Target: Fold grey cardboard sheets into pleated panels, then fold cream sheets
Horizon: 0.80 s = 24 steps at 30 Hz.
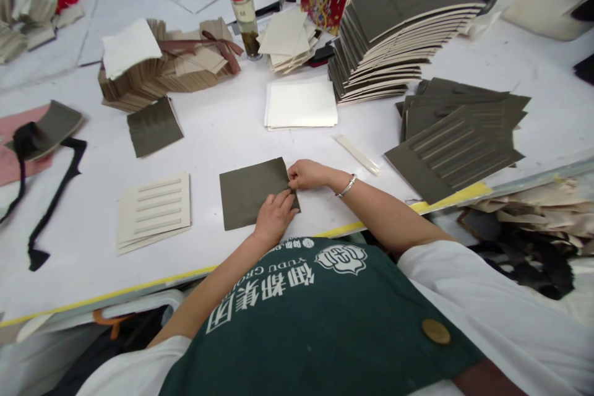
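A flat dark olive-grey panel, which looks like leather or coated sheet, lies on the white table in front of me. My left hand rests on its lower right part, fingers stretched out over the surface. At the panel's right edge, the closed fingers of my right hand pinch the border; the exact grip is partly hidden. To the left sits a small stack of cream panels with raised strips. Further right, several dark panels with raised ribs lie fanned out.
Behind are white sheets, a tall stack of dark panels, a bottle with a red lid and bundled beige pieces. A small dark piece lies left; a pale flat strip lies right. Yellow tape marks the table's front edge.
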Motion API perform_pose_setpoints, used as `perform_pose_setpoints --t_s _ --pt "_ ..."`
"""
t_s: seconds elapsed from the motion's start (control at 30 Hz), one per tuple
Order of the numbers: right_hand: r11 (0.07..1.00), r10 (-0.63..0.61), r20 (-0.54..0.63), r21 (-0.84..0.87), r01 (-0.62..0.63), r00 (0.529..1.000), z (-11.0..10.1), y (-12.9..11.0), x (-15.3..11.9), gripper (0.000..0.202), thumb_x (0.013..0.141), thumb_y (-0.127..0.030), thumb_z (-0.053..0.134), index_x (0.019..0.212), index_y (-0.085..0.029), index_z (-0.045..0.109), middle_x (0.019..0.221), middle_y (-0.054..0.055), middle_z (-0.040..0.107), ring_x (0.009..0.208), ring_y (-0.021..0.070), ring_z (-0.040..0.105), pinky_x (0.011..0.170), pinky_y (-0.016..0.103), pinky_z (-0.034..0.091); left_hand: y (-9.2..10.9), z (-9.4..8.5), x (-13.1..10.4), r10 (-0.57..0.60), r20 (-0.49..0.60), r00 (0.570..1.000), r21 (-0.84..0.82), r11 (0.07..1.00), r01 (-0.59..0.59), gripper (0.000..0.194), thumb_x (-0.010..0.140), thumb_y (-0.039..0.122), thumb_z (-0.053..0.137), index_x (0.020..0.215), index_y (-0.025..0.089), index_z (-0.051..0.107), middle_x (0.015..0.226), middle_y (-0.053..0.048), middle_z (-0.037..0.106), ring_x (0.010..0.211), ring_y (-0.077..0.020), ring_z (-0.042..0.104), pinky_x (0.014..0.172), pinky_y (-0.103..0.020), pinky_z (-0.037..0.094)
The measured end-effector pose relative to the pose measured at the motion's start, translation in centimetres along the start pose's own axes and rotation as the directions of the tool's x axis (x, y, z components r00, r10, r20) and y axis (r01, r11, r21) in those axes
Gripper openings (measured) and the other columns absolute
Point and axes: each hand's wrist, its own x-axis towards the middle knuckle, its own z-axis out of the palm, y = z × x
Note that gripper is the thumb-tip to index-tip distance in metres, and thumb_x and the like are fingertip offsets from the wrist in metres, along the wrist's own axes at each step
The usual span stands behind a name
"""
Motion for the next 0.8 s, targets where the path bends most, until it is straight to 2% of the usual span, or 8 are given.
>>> perform_pose_setpoints --t_s 0.13,0.23,0.33,0.43,0.6,0.8 --pt "0.998 0.020 0.048 0.052 -0.022 0.999 -0.3 -0.3 -0.3 0.021 0.070 -0.026 0.048 0.064 -0.012 0.062 0.048 0.001 0.055 0.045 0.0094 0.045 0.046 0.021 0.030 -0.1 0.5 -0.4 -0.097 -0.104 0.990 -0.071 0.993 0.090 0.030 0.082 0.036 0.053 0.103 0.014 0.049 0.113 -0.014 0.052 0.100 -0.0241 0.049 0.086 -0.037 0.041" --pt "0.999 0.032 0.127 0.026 -0.036 0.991 -0.6 -1.0 -0.5 0.023 0.070 -0.031 0.052 0.061 -0.012 0.060 0.047 0.001 0.055 0.043 0.0093 0.045 0.046 0.021 0.030 -0.2 0.6 -0.5 -0.109 -0.114 0.988 -0.117 0.989 0.095 0.024 0.082 0.036 0.053 0.095 0.016 0.047 0.103 -0.011 0.053 0.095 -0.0229 0.049 0.083 -0.037 0.043" --pt "0.998 -0.015 0.163 0.064 0.005 0.986 -0.7 -1.7 -0.7 0.015 0.067 -0.026 0.055 0.062 -0.012 0.060 0.047 -0.001 0.054 0.045 0.0085 0.045 0.047 0.020 0.031 -0.2 0.6 -0.6 -0.117 -0.128 0.985 -0.126 0.987 0.101 0.022 0.083 0.038 0.052 0.090 0.017 0.046 0.096 -0.009 0.051 0.088 -0.0218 0.049 0.078 -0.036 0.044" --pt "0.985 -0.079 0.126 0.165 0.058 0.989 -0.7 -1.6 -0.8 0.011 0.065 -0.022 0.053 0.062 -0.013 0.059 0.049 -0.002 0.053 0.047 0.0079 0.044 0.047 0.020 0.030 -0.2 0.8 -0.7 -0.124 -0.154 0.980 -0.131 0.986 0.105 0.024 0.083 0.040 0.051 0.089 0.018 0.046 0.095 -0.009 0.051 0.088 -0.0219 0.049 0.078 -0.037 0.044" --pt "0.999 0.020 0.083 0.028 -0.022 0.996 -0.6 -0.7 -0.7 0.013 0.062 -0.022 0.052 0.059 -0.013 0.060 0.047 -0.002 0.052 0.048 0.0094 0.043 0.046 0.021 0.027 -0.2 0.8 -0.7 -0.100 -0.132 0.986 -0.097 0.991 0.088 0.024 0.083 0.037 0.052 0.094 0.016 0.049 0.099 -0.011 0.051 0.089 -0.0224 0.047 0.079 -0.036 0.043" --pt "1.000 -0.023 0.081 -0.004 0.023 0.996 -0.3 -0.3 -0.4 0.017 0.061 -0.023 0.051 0.062 -0.012 0.063 0.046 0.000 0.053 0.046 0.0106 0.044 0.046 0.022 0.028 0.0 0.3 -0.3 -0.046 -0.051 0.998 -0.030 0.999 0.045 0.027 0.086 0.035 0.046 0.105 0.018 0.055 0.105 -0.011 0.054 0.088 -0.0228 0.048 0.079 -0.036 0.041"
